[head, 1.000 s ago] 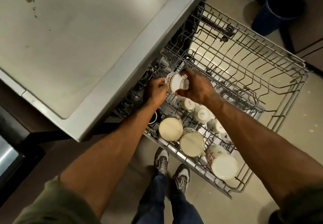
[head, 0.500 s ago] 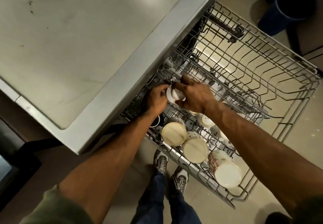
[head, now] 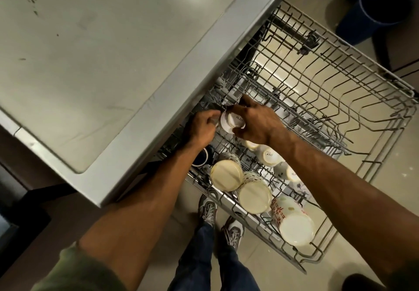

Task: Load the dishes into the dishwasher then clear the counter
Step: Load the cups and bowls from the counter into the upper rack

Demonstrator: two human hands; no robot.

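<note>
- Grey shoes (head: 207, 209) are standing nearest, on the floor well short of the fingers.
- Two cream-bottomed mugs (head: 226, 175) are sitting upside down in the wire rack (head: 340, 91), nearer than both hands, and a red-flowered mug (head: 294, 225) is lying by the rack's front edge.
- Two small upturned cups (head: 268, 154) are resting just on the near side of the right fingers, and a dark blue cup (head: 200, 158) is sitting beside the left wrist.
- The right hand (head: 256, 122) is gripping the small white cup (head: 232, 121), its thumb and fingers curling round it, base facing up, over the rack's side nearest the counter.
- The left hand (head: 203, 129) is curling its fingers tightly, the tips meeting the cup's left edge; blur is hiding whether they are pinching the cup or a wire.
- Beyond the fingers, rows of tines are stretching away; the steel counter (head: 113, 64) is lying left of the left fingers, and a blue bin (head: 376, 11) is standing farthest off.
</note>
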